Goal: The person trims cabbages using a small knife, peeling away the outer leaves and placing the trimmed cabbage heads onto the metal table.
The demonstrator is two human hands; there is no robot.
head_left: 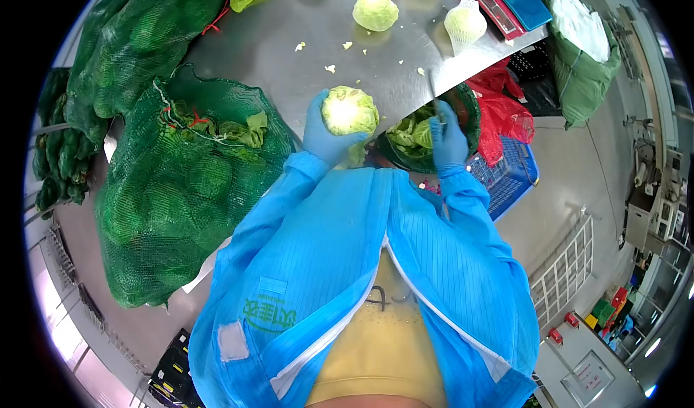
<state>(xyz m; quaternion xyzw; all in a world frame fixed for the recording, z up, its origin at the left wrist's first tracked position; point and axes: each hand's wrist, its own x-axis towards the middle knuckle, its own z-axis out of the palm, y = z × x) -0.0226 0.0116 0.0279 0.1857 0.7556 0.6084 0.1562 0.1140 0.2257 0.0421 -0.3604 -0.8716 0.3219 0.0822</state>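
My left hand [323, 132], in a blue glove, holds a pale green cabbage [350, 110] at the near edge of the steel table [289, 75]. Its fingers wrap round the side and underside of the cabbage. My right hand [450, 139], gloved in blue too, is closed around a knife [433, 84], whose thin blade points away from me. That hand is over the rim of a dark green bin [471, 119] with loose cabbage leaves [413, 135] in it. Another trimmed cabbage [375, 12] sits farther back on the table.
Green mesh sacks of cabbages [195, 184] stand at the left. A netted cabbage [465, 22] lies near a red and blue scale [499, 3]. Right of the bin are a red bag [499, 108] and a blue crate [512, 173]. Leaf scraps dot the table.
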